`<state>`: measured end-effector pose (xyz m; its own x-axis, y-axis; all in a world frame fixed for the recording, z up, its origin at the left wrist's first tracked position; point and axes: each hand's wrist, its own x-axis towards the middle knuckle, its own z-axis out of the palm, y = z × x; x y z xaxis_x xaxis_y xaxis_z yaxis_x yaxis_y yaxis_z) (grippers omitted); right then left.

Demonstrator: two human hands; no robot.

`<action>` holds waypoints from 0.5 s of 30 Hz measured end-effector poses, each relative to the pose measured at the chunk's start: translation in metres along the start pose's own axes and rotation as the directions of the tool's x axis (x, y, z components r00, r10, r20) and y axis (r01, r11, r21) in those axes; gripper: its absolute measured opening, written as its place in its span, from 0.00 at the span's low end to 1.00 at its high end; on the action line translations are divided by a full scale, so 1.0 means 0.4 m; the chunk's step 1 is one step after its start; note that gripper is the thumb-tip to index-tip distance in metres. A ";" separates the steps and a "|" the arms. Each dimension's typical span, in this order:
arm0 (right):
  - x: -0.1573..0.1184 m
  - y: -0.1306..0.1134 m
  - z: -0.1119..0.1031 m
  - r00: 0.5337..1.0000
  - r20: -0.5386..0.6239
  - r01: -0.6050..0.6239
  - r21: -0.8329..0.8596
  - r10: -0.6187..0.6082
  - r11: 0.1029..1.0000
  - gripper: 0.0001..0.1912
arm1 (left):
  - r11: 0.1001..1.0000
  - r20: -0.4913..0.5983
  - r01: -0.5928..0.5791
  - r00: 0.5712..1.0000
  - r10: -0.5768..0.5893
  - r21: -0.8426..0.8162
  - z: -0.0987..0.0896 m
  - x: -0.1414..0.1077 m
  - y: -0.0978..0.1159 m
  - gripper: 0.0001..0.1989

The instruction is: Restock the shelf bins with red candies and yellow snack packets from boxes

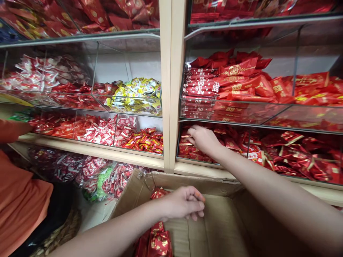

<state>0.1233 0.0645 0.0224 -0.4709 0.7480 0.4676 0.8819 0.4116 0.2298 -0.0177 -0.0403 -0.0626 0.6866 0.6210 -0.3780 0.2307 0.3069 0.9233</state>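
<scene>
— How are the hands placed?

— The right hand is extended into a lower shelf compartment, its fingers bent down onto small, glossy, dark red wrapped packets. Whether one is pinched cannot be told, as the fingertips are blurred. The left hand is held over a large, open, brown cardboard box; its fingers are loosely curled, and nothing is seen in its grasp.

— Why might things be arranged so?

— The box is set just in front of the pale wooden shelf ledge, probably so that box and compartment can both be reached from one spot. The shelf goods seem to be sorted by kind, kept apart by thin, clear upright dividers.

— And how do the packets look?

— Those at the right hand are loosely heaped and shiny, their markings too blurred to be read. In the box, along its left side, bright red packets with gold print are laid, partly hidden by the left forearm.
</scene>
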 end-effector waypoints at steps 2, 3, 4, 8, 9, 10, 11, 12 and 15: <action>0.008 0.004 0.014 0.999 0.016 0.045 0.128 -0.048 0.991 0.08 | 0.993 0.035 -0.007 0.999 0.003 0.115 0.000 0.004 -0.019 0.18; 0.011 0.009 0.022 0.998 0.016 0.056 0.180 -0.060 0.982 0.08 | 0.985 0.059 -0.013 0.998 0.003 0.171 -0.001 0.006 -0.029 0.17; 0.013 0.014 0.030 0.998 0.012 0.054 0.222 -0.058 0.974 0.09 | 0.972 0.081 -0.023 0.997 0.004 0.235 -0.002 0.008 -0.038 0.16; 0.012 0.033 0.040 1.000 -0.015 0.000 0.324 0.005 0.946 0.12 | 0.833 0.093 -0.105 0.994 0.065 0.543 -0.009 0.004 -0.052 0.16; 0.007 0.035 0.033 0.999 -0.032 -0.008 0.331 0.020 0.944 0.13 | 0.781 0.087 -0.121 0.993 0.085 0.613 -0.012 0.001 -0.049 0.16; -0.002 0.035 0.022 0.998 -0.056 -0.012 0.332 0.032 0.943 0.14 | 0.726 0.088 -0.132 0.991 0.099 0.675 -0.015 -0.003 -0.044 0.16; -0.016 0.033 0.007 0.995 -0.087 -0.012 0.332 0.044 0.943 0.14 | 0.666 0.093 -0.141 0.990 0.107 0.733 -0.019 -0.007 -0.038 0.16; -0.035 0.027 -0.010 0.992 -0.116 -0.006 0.339 0.048 0.941 0.13 | 0.600 0.097 -0.147 0.989 0.114 0.786 -0.025 -0.011 -0.032 0.15; -0.128 -0.016 -0.056 0.995 -0.096 0.045 0.430 -0.003 0.902 0.10 | 0.382 0.075 -0.119 0.989 0.127 0.916 -0.044 -0.017 -0.026 0.17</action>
<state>0.1421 0.0120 0.0159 -0.4695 0.6930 0.5471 0.7653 0.6285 -0.1393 -0.0366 -0.0351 -0.0711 0.7604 0.5988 -0.2516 0.6383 -0.6175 0.4597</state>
